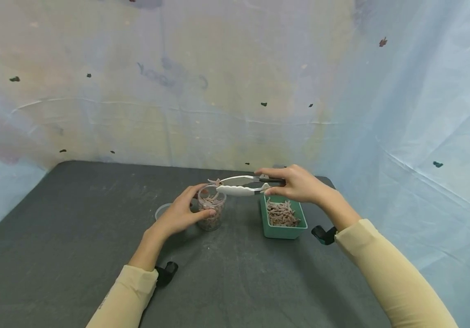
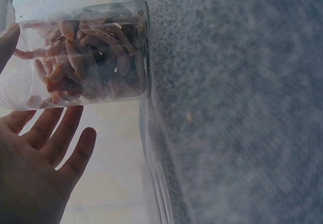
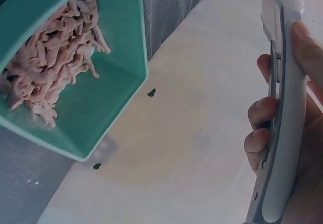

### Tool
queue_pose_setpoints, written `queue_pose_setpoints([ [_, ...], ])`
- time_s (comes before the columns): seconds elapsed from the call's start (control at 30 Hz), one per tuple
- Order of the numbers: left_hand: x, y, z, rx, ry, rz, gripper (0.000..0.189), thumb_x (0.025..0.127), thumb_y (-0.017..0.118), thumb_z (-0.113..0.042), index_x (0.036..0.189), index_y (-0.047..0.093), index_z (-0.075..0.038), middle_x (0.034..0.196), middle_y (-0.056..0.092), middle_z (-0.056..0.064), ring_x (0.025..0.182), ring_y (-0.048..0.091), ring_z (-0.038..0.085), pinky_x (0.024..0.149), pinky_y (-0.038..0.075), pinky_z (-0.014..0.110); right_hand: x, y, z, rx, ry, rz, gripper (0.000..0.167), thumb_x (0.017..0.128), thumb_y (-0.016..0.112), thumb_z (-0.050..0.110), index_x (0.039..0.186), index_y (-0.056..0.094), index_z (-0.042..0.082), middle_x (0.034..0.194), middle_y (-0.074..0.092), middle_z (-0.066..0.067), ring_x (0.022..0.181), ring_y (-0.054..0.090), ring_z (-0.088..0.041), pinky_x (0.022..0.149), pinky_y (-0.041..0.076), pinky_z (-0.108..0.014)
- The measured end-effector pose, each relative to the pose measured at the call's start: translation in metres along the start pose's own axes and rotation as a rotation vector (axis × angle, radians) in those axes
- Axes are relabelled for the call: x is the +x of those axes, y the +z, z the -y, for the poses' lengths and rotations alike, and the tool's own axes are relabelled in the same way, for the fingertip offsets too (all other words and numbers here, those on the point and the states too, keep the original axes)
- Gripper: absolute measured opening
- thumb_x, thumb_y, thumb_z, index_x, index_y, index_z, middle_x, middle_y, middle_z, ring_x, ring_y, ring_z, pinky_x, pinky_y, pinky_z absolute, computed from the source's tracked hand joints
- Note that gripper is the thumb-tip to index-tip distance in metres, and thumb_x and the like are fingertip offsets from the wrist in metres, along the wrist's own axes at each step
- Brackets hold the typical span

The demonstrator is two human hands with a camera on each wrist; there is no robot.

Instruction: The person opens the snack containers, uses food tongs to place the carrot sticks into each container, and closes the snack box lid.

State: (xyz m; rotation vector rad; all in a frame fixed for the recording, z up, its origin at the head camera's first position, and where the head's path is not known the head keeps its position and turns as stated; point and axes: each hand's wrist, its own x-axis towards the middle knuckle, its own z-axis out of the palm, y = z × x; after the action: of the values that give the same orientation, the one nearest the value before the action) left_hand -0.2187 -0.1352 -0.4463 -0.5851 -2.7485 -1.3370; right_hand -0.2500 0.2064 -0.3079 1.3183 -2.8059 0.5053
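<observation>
My left hand [image 1: 181, 209] holds a clear plastic jar [image 1: 211, 223] upright on the table, thumb on its near side and fingers behind the rim. Knobbly pinkish-brown strips [image 2: 75, 52] fill much of the jar; their exact kind is unclear. With my right hand [image 1: 300, 183] I grip white-and-grey tongs [image 1: 239, 190] by the handles, laid level above the jar. A few strips [image 1: 215, 181] stick out at the tong tips, over the jar's mouth. Beneath my right hand stands a green rectangular tub [image 1: 283, 233] with more of the strips in it.
A clear round lid [image 1: 162, 210] lies on the table behind my left wrist. The dark grey table [image 1: 95, 237] ends at a pale plastic sheet [image 1: 218, 91] hanging behind it. Another part of the sheet [image 1: 431, 136] hangs on the right.
</observation>
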Motion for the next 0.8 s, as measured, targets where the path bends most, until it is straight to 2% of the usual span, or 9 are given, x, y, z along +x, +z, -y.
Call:
queue_pose_setpoints([
  [0.2,-0.001,-0.001,-0.001,-0.014,0.005,-0.007,0.09,0.093,0.076,-0.054,0.163,0.033,-0.019,0.15,0.046,0.014,0.133,0.051,0.038,0.102,0.046,0.064,0.012,0.004,0.004,-0.002,-0.015,0.036,0.062,0.097,0.076,0.032,0.154,0.054,0.021,0.066,0.059,0.007,0.046,0.036,-0.006,0.054,0.038,-0.03],
  [0.53,0.001,-0.001,0.0,-0.032,-0.001,-0.006,0.086,0.092,0.076,-0.056,0.161,0.036,-0.024,0.149,0.047,0.011,0.133,0.05,0.036,0.103,0.045,0.065,0.021,0.005,0.009,-0.009,0.014,0.082,0.065,0.097,0.077,0.033,0.156,0.052,0.022,0.055,0.042,0.007,0.049,0.032,-0.006,0.057,0.036,-0.031],
  [0.8,0.0,-0.001,0.0,-0.026,-0.003,-0.006,0.09,0.091,0.076,-0.057,0.163,0.034,-0.022,0.146,0.049,0.011,0.133,0.051,0.036,0.102,0.046,0.064,0.021,0.007,0.008,-0.011,0.005,0.079,0.066,0.096,0.077,0.033,0.156,0.051,0.021,0.065,0.052,0.007,0.048,0.031,-0.006,0.056,0.036,-0.031],
])
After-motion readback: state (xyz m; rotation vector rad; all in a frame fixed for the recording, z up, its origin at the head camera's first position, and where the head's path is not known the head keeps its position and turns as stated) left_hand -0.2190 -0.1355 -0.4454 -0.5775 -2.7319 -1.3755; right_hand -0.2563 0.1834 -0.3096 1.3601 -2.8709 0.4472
